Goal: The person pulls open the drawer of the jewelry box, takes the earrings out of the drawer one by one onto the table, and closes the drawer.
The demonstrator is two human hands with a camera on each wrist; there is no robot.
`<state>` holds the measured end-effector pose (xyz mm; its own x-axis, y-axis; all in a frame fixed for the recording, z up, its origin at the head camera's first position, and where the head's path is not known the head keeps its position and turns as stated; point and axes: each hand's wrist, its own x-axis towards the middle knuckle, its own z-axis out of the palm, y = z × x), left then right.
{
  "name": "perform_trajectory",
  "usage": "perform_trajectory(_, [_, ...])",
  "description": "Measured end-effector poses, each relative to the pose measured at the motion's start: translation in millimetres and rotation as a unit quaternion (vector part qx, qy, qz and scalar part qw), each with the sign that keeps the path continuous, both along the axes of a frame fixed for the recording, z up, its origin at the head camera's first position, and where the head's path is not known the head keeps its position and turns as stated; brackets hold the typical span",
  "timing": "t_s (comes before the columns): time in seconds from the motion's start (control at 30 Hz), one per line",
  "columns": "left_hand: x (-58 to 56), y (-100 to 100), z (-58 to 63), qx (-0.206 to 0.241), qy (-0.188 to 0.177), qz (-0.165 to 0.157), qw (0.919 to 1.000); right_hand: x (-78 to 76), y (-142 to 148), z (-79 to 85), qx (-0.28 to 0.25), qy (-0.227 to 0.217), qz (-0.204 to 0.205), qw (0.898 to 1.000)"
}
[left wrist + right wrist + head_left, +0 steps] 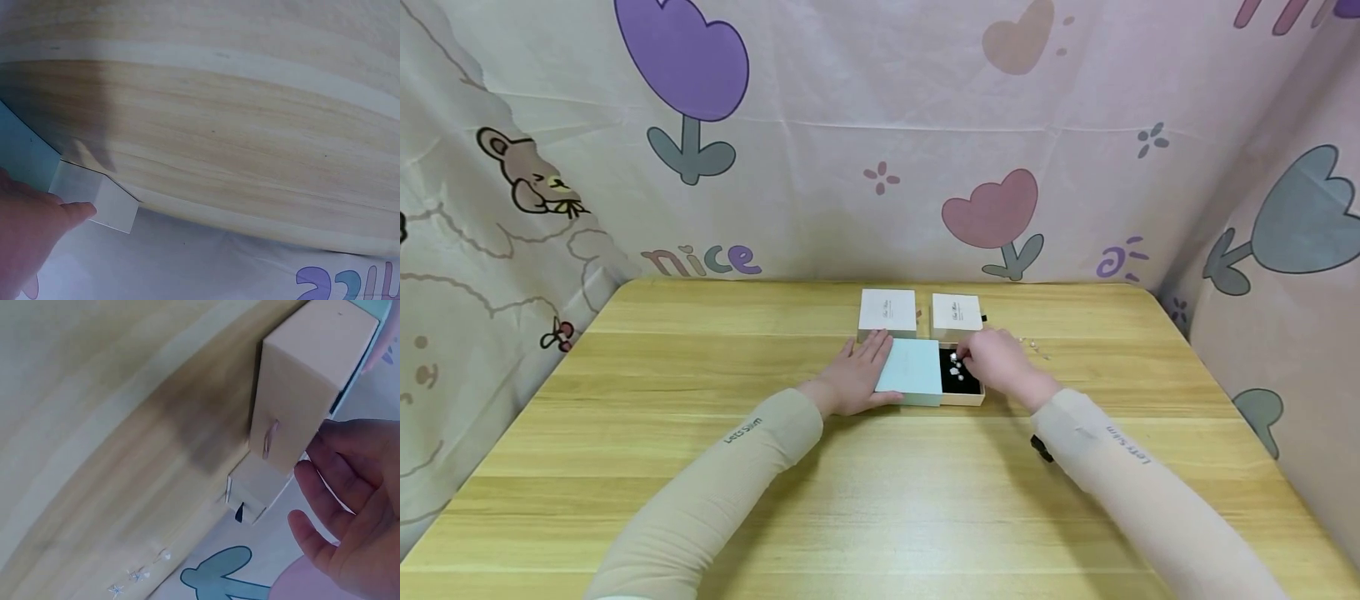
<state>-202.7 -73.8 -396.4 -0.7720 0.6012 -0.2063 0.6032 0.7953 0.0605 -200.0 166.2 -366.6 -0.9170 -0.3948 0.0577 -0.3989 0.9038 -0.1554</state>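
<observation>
A mint-green sliding box (912, 367) lies on the table, its cream drawer (964, 400) pulled out to the right. Pearly white jewelry (955, 372) rests on the drawer's black lining. My left hand (856, 379) lies flat against the box's left side, fingers spread and straight, thumb along the front edge. Reaching over the drawer from the right is my right hand (998, 360), fingertips bent down at the lining beside the jewelry. In the right wrist view, its fingers (312, 481) are at the drawer's rim; whether they pinch a piece I cannot tell.
Behind the mint box stand two white boxes, a left one (887, 310) and a right one (957, 312) with a black pull tab. Small sparkly pieces (134, 575) lie on the wooden table (880, 500) right of the boxes. A printed curtain (820, 200) hangs at the table's back edge.
</observation>
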Motion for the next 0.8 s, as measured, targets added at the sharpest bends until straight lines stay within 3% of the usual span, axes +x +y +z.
perform_trajectory(0.2, [-0.3,-1,-0.7,0.009,0.002,-0.002,1.0,0.9,-4,-5.2,0.009,0.027,0.023,0.999])
perform_trajectory(0.8, [0.1,0,0.4,0.015,-0.002,-0.002,0.9999,-2.4,-6,-12.0,0.018,0.047,0.026,0.998])
